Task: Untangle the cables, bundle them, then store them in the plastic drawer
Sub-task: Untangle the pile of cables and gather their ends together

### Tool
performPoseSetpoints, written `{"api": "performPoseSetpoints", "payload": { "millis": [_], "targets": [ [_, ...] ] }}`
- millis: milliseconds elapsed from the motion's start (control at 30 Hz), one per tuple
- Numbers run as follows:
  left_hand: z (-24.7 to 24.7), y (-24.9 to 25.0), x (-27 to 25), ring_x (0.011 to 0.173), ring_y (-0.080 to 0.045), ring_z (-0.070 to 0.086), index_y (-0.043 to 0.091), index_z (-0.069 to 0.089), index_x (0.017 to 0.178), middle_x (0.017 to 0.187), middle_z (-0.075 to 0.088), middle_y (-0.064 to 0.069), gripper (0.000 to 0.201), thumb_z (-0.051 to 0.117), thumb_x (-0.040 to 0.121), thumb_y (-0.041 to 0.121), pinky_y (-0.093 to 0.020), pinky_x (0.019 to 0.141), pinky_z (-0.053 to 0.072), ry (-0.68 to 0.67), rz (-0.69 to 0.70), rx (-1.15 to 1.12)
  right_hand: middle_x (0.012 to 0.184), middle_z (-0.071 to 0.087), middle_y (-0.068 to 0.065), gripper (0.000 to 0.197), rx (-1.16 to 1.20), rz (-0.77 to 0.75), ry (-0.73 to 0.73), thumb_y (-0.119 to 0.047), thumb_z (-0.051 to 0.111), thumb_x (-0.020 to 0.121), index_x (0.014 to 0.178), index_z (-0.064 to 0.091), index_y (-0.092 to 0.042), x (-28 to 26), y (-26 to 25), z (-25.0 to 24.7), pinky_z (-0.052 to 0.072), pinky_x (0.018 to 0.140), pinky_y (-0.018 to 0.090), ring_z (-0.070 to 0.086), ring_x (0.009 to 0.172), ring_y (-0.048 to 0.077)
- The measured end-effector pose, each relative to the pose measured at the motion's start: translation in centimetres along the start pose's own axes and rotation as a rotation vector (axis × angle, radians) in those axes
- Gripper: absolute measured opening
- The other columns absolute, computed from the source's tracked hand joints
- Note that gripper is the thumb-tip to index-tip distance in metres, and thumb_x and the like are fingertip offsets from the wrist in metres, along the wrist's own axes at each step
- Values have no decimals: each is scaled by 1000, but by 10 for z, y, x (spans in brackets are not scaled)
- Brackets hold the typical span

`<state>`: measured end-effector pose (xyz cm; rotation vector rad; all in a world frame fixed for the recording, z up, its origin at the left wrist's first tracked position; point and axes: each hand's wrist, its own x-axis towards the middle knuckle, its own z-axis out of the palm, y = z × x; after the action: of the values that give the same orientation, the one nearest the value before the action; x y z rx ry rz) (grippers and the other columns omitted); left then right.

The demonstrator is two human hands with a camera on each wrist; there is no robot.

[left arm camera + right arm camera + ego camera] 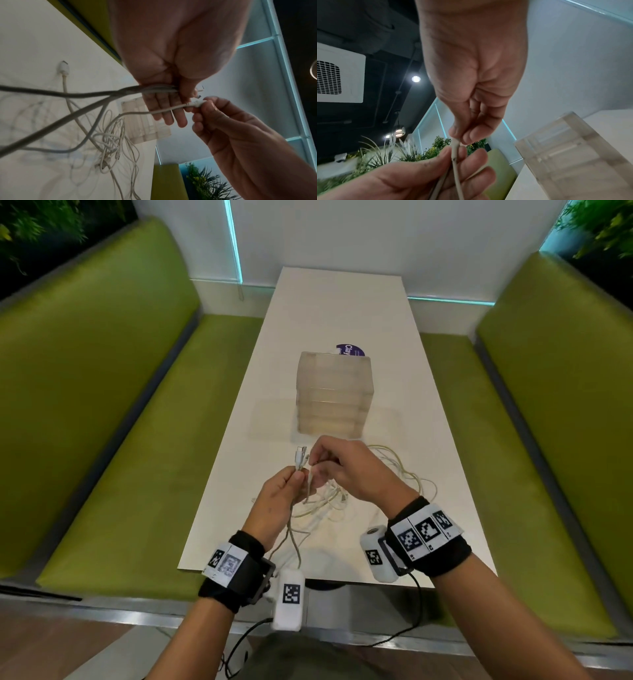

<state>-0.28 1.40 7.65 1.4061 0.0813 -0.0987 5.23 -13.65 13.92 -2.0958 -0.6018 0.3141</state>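
Observation:
A tangle of white cables (330, 503) lies on the white table (342, 309), in front of the translucent plastic drawer unit (334, 393). My left hand (297, 479) is raised over the pile and grips several cable ends; their connectors (300, 457) stick up past my thumb. Right beside it, my right hand (313, 462) pinches one more cable end (196, 104) between thumb and forefinger. In the right wrist view that plug (455, 144) sits at my fingertips, its cord running down across my left hand (436, 174). The drawers look closed.
A round purple label (350, 351) shows behind the drawer unit. Green padded benches (120, 440) (534, 440) flank the narrow table. One cable loops out to the right (416, 481), and a loose plug (63, 67) lies apart on the tabletop.

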Motion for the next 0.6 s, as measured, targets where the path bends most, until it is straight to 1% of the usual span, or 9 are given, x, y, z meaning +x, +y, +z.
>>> {"api": "performPoseSetpoints", "payload": {
  "millis": [100,167,233,300,367,433,500,533,600],
  "targets": [
    [1,2,-1,108,-15,63,7,62,107,105,71,-2,27,38,101,19,-27,98,45,-57,33,18,82,68,13,9,178,51,74,0,62,85,86,62,-9,2,1,4,54,64,20,65,70,16],
    [2,4,-3,113,-13,62,10,60,110,108,71,0,27,36,101,16,-23,99,45,-113,54,1,79,68,11,7,241,72,120,-2,64,85,85,62,-9,2,2,6,55,62,23,65,67,14],
    [1,4,-2,113,-14,62,10,58,113,111,70,-2,26,35,101,14,-22,99,44,-133,76,11,73,69,8,7,283,83,161,-6,68,83,86,61,-8,3,0,7,53,58,23,65,63,13],
    [1,3,0,104,-16,66,9,58,111,99,71,-3,25,36,101,13,-26,95,48,-98,84,38,73,69,11,16,349,96,186,-9,70,83,92,57,-8,4,0,9,53,58,29,65,62,21],
    [1,3,2,85,-17,67,9,58,99,77,68,-1,23,35,101,13,-28,84,51,-2,77,30,83,67,9,20,395,112,192,-9,66,86,101,53,-8,5,7,10,52,58,31,64,63,21],
    [0,8,3,72,-17,62,9,55,91,65,60,0,24,34,101,12,-25,76,49,82,74,-59,105,62,2,22,298,158,86,-5,60,90,109,54,-13,7,22,10,48,58,28,62,67,16],
    [-2,15,4,68,-17,58,9,54,90,61,57,2,25,32,102,13,-23,72,50,109,95,-161,125,53,-2,34,69,181,-142,-6,62,88,120,56,-17,9,39,18,46,62,19,59,77,10],
    [-2,20,4,68,-17,57,9,53,90,60,57,3,25,32,101,14,-24,72,50,102,102,-191,126,51,-2,36,-6,169,-232,-9,65,87,121,57,-17,9,47,26,44,65,14,56,81,6],
    [-1,28,4,69,-16,59,9,52,90,59,57,5,25,31,101,15,-25,73,51,78,107,-217,115,55,2,23,6,122,-297,-13,67,86,109,63,-12,10,57,46,43,64,12,54,77,3]
  ]
}}
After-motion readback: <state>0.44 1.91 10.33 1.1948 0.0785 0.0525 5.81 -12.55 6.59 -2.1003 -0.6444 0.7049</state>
